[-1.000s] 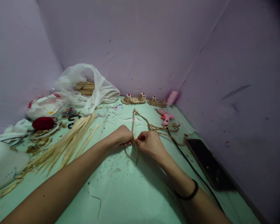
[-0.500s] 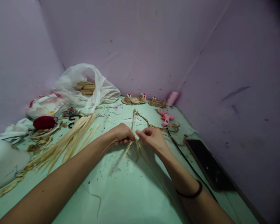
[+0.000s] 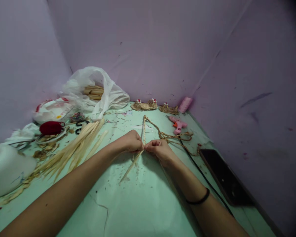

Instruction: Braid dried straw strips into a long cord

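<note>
A thin braid of pale dried fibre (image 3: pixel 144 130) runs from the table toward me and ends between my hands. My left hand (image 3: pixel 135 141) is closed on the braid's near end, fingers curled under. Close against it, my right hand (image 3: pixel 159 148) pinches fibre strands, thumb and fingertips together. One loose strand (image 3: pixel 132 167) hangs below the left hand toward the table; another trails along under my right forearm. Beyond the hands the braid bends and continues as a browner braided cord (image 3: pixel 166 135) lying in loose loops to the right.
Loose fibre strips (image 3: pixel 76 148), red yarn (image 3: pixel 50 127) and a white bowl (image 3: pixel 11 171) lie left. A plastic bag (image 3: pixel 108 89) stands behind. Woven pieces (image 3: pixel 145 105) sit by the wall. A pink glue gun (image 3: pixel 178 125), black cable (image 3: pixel 199 172) and phone (image 3: pixel 224 177) are right.
My right hand has moved down and in against my left hand, its fingers now pinched together. The loose strands have shifted; one now points down-left. The view has shifted slightly.
</note>
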{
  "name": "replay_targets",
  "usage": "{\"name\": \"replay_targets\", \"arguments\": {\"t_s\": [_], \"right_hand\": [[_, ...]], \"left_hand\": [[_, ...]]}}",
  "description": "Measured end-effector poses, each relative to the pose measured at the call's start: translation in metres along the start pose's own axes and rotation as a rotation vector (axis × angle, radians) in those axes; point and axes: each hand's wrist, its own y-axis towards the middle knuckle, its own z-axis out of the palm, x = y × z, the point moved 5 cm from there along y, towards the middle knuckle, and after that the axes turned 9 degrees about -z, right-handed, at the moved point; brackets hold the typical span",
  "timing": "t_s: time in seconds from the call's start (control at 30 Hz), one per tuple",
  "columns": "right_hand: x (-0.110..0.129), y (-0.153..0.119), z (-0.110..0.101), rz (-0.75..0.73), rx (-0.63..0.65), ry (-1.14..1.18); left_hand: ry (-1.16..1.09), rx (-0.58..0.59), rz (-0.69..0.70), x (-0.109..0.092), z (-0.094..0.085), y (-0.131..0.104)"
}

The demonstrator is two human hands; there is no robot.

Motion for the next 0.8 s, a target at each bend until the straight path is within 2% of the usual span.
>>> {"name": "replay_targets", "arguments": {"t_s": [0.1, 0.2, 0.27, 0.37, 0.47, 0.57, 0.63, 0.73, 0.8], "right_hand": [[-0.004, -0.001, 0.001, -0.008, -0.024, 0.034], [-0.006, -0.002, 0.002, 0.003, -0.032, 0.051], [-0.006, -0.003, 0.003, 0.013, -0.026, 0.042], [-0.007, -0.003, 0.003, 0.023, -0.023, 0.011], [-0.008, -0.003, 0.002, 0.032, -0.026, -0.02], [-0.008, -0.003, 0.003, 0.026, -0.011, -0.019], [-0.009, -0.003, 0.003, 0.021, -0.003, -0.007], [-0.01, -0.002, 0.003, 0.03, -0.005, 0.005], [-0.01, -0.002, 0.003, 0.042, -0.014, 0.009]], "left_hand": [[0.075, 0.012, -0.02, 0.004, -0.012, -0.002], [0.117, -0.046, -0.042, 0.012, -0.04, -0.004], [0.174, -0.167, -0.074, 0.019, -0.069, -0.007], [0.309, -0.42, -0.161, 0.03, -0.114, -0.02], [0.462, -0.611, -0.281, 0.041, -0.143, -0.034], [0.549, -0.598, -0.351, 0.052, -0.146, -0.032], [0.57, -0.56, -0.372, 0.059, -0.141, -0.024], [0.563, -0.571, -0.407, 0.067, -0.135, -0.011], [0.516, -0.52, -0.388, 0.069, -0.129, -0.005]]}}
